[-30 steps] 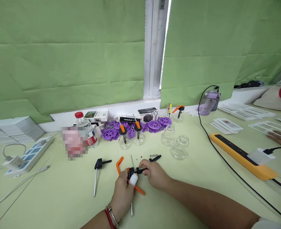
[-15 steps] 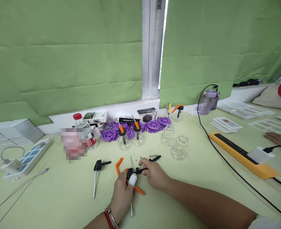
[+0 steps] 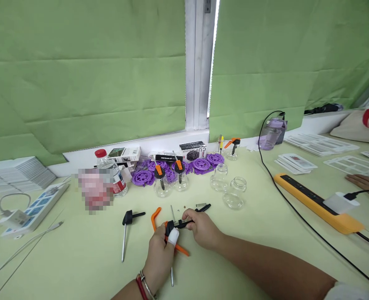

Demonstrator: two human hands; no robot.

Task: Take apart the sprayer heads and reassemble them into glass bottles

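My left hand (image 3: 159,250), with white tape around the thumb, is closed around a black plastic dispenser head (image 3: 169,227). My right hand (image 3: 203,228) pinches a slim black part (image 3: 189,224) at the head's right side. Two orange levers (image 3: 155,217) lie by my left hand, one beyond it and one partly under it. A metal tube (image 3: 172,278) shows below that hand, and a thin rod stands out above. Just past my right fingers lie a spring (image 3: 201,204), a black stem (image 3: 204,208) and tiny parts. My fingers hide where the held pieces meet.
Another black head with tube (image 3: 128,217) lies left. Behind are glass jars (image 3: 233,200), some with black-and-orange tops, purple plastic discs (image 3: 143,178), boxes and a water bottle (image 3: 119,185). An orange power strip (image 3: 315,204) and black cable are right; another person's hand (image 3: 364,183) rests far right.
The view has shifted very slightly. Both hands keep nearly the same grip and place on the black head and slim part.
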